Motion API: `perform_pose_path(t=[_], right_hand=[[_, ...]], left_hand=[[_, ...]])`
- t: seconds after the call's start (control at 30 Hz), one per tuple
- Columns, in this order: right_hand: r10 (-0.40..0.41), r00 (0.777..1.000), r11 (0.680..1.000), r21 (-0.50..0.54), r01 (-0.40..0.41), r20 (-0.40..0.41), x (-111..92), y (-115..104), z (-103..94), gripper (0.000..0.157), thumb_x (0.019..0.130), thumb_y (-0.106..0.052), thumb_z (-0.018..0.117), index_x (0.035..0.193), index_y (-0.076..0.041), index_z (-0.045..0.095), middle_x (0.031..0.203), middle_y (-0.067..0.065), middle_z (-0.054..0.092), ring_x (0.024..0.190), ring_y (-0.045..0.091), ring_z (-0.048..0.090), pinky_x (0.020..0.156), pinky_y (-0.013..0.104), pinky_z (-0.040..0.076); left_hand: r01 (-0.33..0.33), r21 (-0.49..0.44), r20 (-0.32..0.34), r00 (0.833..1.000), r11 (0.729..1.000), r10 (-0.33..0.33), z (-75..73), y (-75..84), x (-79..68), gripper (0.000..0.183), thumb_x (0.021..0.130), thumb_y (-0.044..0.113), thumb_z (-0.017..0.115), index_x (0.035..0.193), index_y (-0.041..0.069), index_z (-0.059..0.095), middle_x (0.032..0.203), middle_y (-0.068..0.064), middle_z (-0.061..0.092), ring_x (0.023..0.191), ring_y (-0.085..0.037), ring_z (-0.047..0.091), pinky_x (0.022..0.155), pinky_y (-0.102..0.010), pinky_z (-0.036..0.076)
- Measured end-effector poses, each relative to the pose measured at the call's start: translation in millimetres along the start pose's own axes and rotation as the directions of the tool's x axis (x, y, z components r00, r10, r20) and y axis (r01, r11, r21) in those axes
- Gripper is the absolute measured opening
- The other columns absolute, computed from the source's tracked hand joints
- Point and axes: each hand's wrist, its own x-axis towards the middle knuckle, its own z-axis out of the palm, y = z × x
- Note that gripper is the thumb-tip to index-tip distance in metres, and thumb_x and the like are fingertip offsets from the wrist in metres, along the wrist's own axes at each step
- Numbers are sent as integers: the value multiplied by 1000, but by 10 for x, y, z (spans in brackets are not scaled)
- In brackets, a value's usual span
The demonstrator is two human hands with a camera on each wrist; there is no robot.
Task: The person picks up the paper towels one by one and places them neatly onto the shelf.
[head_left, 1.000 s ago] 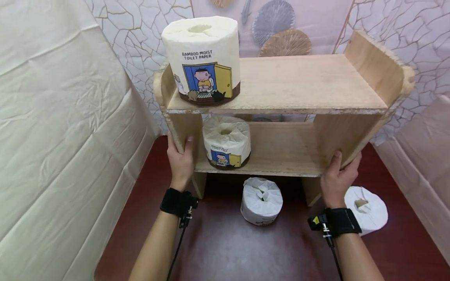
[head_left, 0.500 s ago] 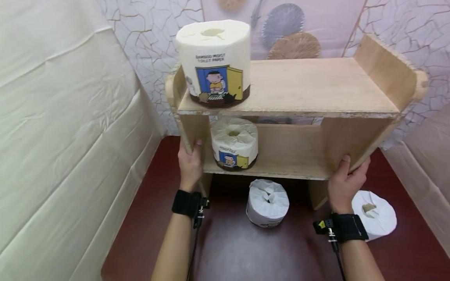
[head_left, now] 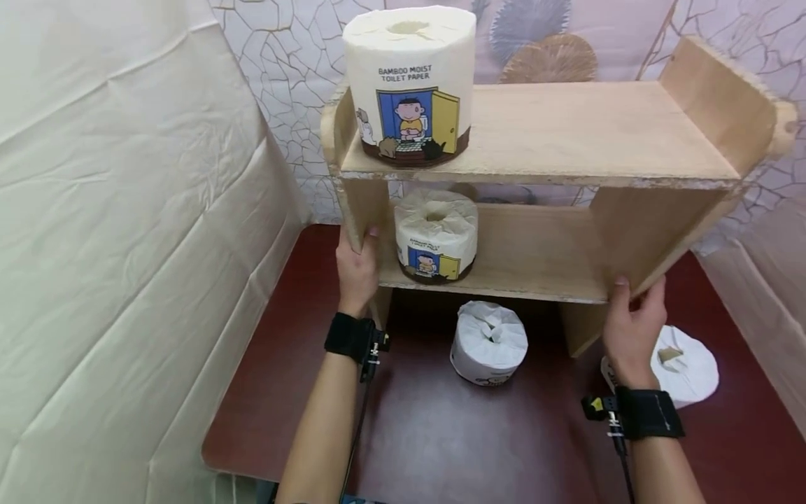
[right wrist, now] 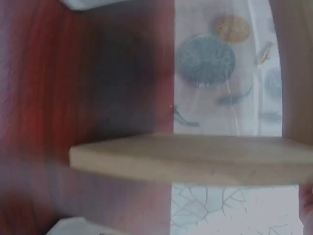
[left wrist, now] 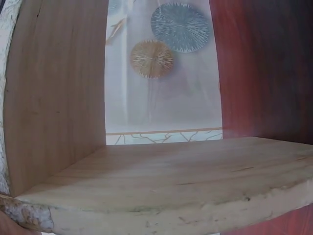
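Note:
A two-board wooden shelf stands on the dark red table. My left hand grips the front edge of its left side panel, thumb on the inner face. On the opposite side, my right hand holds the right panel near the lower board, with the thumb inside and fingers around the outer side. A large toilet paper roll stands at the left of the top board. Below it, a smaller toilet paper roll sits on the lower board. The shelf's panel fills much of the left wrist view.
A white-wrapped roll stands on the table in front of the shelf's opening. Another white roll is beside my right wrist, partly hidden by it. Cream cloth hangs at the left, and a patterned backdrop behind.
The head view has shifted, so everything appears farther right. My right hand sits slightly lower against its panel. Both hands stay on the shelf, and the rolls keep their places.

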Motion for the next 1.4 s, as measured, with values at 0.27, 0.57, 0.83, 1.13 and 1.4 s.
perform_pose_path(t=[0.27, 0.57, 0.83, 1.13, 1.4], right_hand=[[-21, 967, 974, -213, 78, 254, 57, 14, -131, 36, 106, -24, 64, 134, -1, 60, 109, 6, 62, 99, 7, 57, 83, 20, 42], [-105, 830, 925, -253, 284, 547, 271, 32, -381, 45, 105, -28, 65, 137, 3, 57, 128, 32, 60, 126, 50, 44, 95, 63, 32], [-170, 764, 862, -282, 422, 622, 304, 188, -673, 60, 100, -28, 73, 149, 2, 53, 144, 32, 52, 134, 56, 38, 105, 75, 24], [-174, 766, 800, -366, 477, 619, 141, 520, -1134, 67, 94, -30, 79, 150, -5, 54, 144, 31, 51, 129, 59, 37, 91, 77, 25], [-127, 796, 767, -450, 458, 592, -134, 716, -1471, 74, 90, -36, 83, 150, -5, 53, 146, 32, 49, 131, 60, 36, 89, 78, 26]], left_hand=[[29, -5, -20, 999, 1000, -29, -134, -28, 42, 42, 106, 16, 61, 142, -4, 56, 110, -21, 67, 86, -22, 54, 79, -34, 44], [12, -15, -35, 999, 1000, -13, -187, -7, 59, 42, 106, 15, 61, 144, -2, 55, 122, -21, 68, 102, -18, 59, 89, -32, 47], [-32, -44, -9, 999, 999, 31, -153, -17, 58, 43, 108, 14, 58, 149, 2, 53, 125, -21, 67, 104, -20, 61, 89, -33, 48], [-52, -17, -2, 999, 999, 52, -89, -23, 40, 43, 109, 17, 58, 147, -1, 53, 116, -22, 68, 87, -20, 56, 78, -32, 46], [-35, -22, 19, 999, 999, 36, 4, 28, -1, 44, 110, 17, 57, 150, 0, 51, 120, -22, 67, 92, -21, 57, 83, -34, 45]])
